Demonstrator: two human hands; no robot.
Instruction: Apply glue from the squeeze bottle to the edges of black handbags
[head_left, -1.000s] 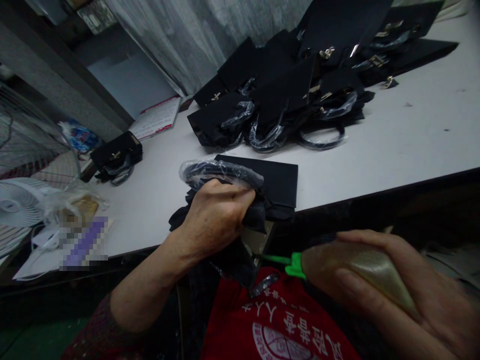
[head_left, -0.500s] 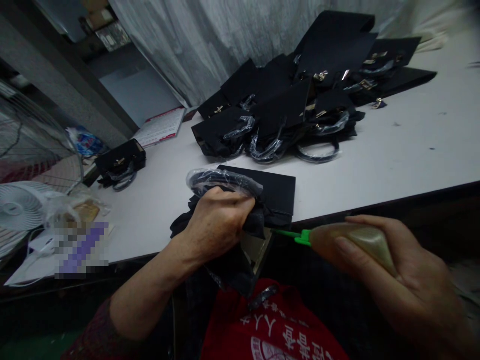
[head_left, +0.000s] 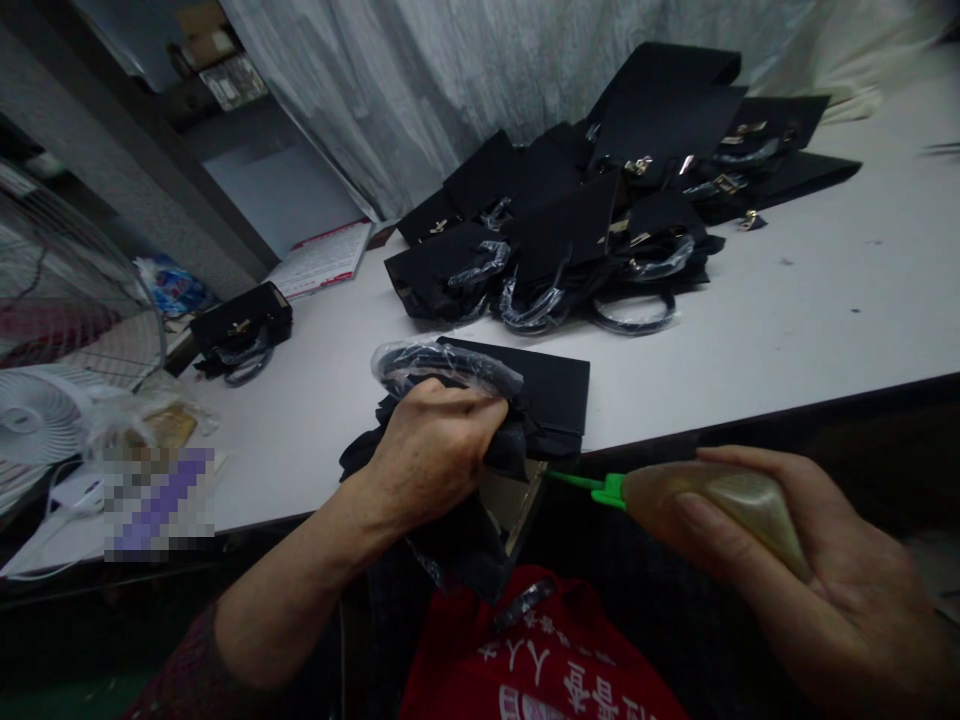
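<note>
My left hand (head_left: 431, 455) is closed around a black handbag (head_left: 540, 395) at the table's near edge, gripping its folded fabric just under the plastic-wrapped handle (head_left: 442, 362). The bag hangs partly over the edge, with a tan inner panel showing. My right hand (head_left: 817, 580) is wrapped around a soft amber squeeze bottle (head_left: 720, 505) with a green nozzle (head_left: 592, 485). The nozzle tip points left and sits at the bag's open lower edge.
A heap of black handbags (head_left: 600, 220) with wrapped handles lies at the back of the white table (head_left: 810, 300). One small black bag (head_left: 240, 325) sits at the left, near a booklet (head_left: 322, 258) and a white fan (head_left: 45, 410). A red printed cloth (head_left: 547, 660) covers my lap.
The bottle rose and moved left, bringing its green nozzle from below the bag up to the bag's open edge. My left hand kept its grip.
</note>
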